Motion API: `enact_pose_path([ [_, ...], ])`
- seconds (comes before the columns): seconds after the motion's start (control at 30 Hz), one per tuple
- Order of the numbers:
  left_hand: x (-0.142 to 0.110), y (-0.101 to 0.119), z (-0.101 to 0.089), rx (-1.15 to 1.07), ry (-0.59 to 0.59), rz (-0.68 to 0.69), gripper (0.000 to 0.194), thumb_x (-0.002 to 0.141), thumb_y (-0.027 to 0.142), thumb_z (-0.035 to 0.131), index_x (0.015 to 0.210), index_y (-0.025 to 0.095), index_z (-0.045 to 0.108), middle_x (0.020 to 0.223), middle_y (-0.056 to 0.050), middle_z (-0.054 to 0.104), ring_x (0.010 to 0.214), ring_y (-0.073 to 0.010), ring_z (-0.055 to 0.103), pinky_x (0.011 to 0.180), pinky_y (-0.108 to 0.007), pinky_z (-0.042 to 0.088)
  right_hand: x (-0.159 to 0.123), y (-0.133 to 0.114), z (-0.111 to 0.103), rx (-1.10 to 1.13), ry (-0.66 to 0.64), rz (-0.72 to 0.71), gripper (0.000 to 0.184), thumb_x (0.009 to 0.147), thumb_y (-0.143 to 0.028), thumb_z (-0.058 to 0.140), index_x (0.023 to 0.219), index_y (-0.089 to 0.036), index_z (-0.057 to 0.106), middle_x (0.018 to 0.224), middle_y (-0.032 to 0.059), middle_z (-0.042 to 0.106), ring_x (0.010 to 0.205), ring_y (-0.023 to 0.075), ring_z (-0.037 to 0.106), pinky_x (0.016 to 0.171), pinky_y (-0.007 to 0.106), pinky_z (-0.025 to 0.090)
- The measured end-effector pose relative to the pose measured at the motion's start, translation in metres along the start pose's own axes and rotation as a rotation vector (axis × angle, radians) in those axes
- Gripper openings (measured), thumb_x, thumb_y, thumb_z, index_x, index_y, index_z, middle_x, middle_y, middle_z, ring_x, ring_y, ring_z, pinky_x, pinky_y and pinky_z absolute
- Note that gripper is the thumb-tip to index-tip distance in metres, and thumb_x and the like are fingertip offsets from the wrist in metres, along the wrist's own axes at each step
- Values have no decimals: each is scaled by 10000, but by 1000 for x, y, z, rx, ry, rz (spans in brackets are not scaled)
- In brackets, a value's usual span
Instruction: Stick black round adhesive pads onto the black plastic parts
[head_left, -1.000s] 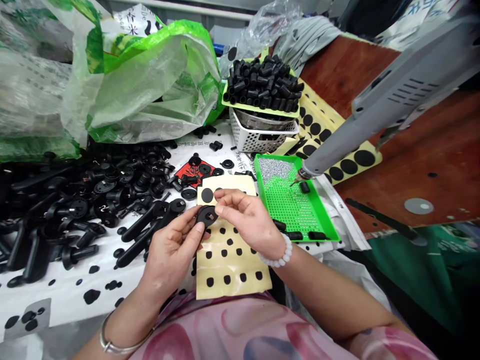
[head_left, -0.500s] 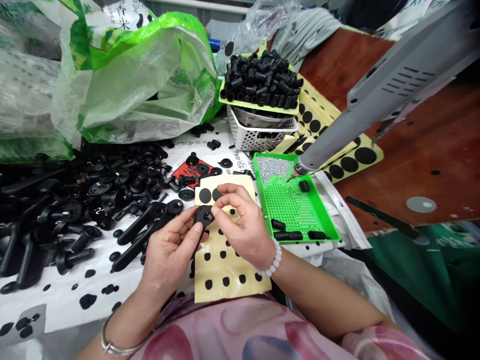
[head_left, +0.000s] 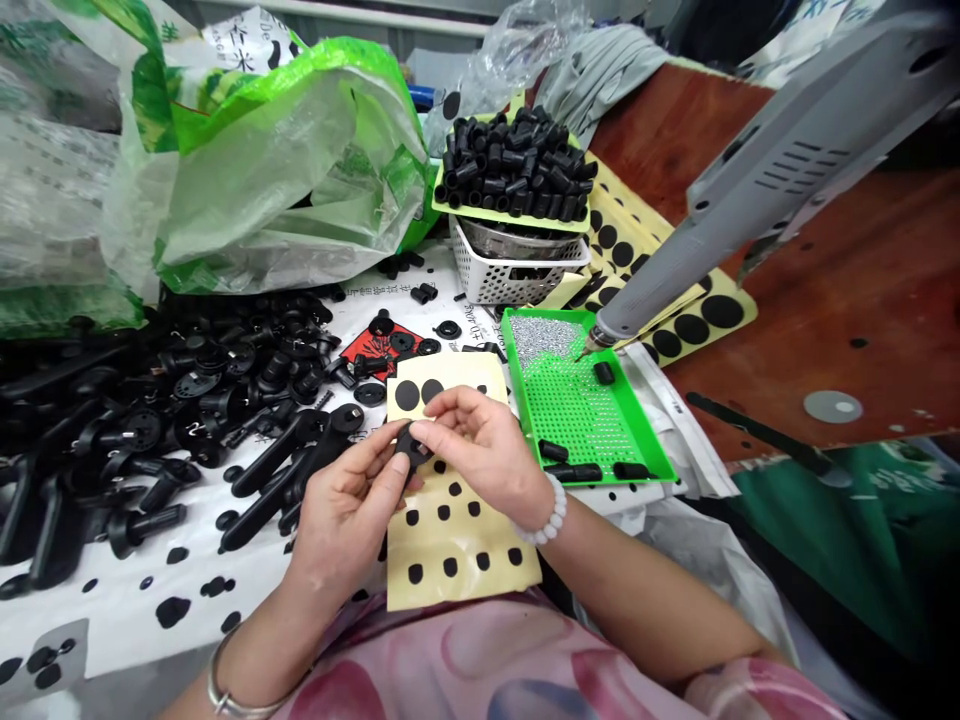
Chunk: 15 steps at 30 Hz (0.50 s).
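We observe matte black round plastic part, edge-on, partly hidden by fingertips. Fingers of left hand and right hand pinch it narrowly from both sides, over tan backing sheet with black adhesive dots, on tabletop.

A reddish-brown workbench carries yellow sheets of black dots and a white sheet heaped with black plastic parts.
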<state>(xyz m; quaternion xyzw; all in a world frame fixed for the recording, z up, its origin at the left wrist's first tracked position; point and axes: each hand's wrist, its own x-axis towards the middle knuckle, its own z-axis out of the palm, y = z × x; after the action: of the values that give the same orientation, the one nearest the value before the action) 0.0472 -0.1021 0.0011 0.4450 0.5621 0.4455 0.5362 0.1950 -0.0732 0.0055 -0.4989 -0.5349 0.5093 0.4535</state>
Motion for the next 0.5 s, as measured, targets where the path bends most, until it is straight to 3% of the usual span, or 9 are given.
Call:
enact_pose_path([
  [0.1,-1,2,-3,44,39,14,466,754,456,694,1086,129,684,705,-31,726,575,-130,659,525,-194,534,3,-3,1,173,-98,80,174,749,-341,649,760,-187,569,624,-45,535,542,83,494,526,232,429],
  [0.23,-2,4,-7,54,65,55,433,761,461,683,1060,149,695,660,-15,703,536,-124,626,495,-202,522,-1,-4,1,312,-171,104,170,777,-350,614,823,-187,606,631,-41,559,527,77,506,534,234,454],
  [0.4,-6,6,-7,54,45,34,440,775,468,662,1072,144,679,727,-32,706,527,-114,609,472,-197,494,-11,-4,3,193,-138,8,194,734,-234,669,908,-189,597,757,-13,586,693,103,557,677,264,490],
  [0.5,-13,11,-14,80,-10,25,431,800,470,629,1078,145,673,709,-31,697,521,-122,597,464,-209,474,-16,-4,3,140,-202,-49,195,769,-214,620,960,-186,596,818,11,609,762,120,577,726,286,498],
])
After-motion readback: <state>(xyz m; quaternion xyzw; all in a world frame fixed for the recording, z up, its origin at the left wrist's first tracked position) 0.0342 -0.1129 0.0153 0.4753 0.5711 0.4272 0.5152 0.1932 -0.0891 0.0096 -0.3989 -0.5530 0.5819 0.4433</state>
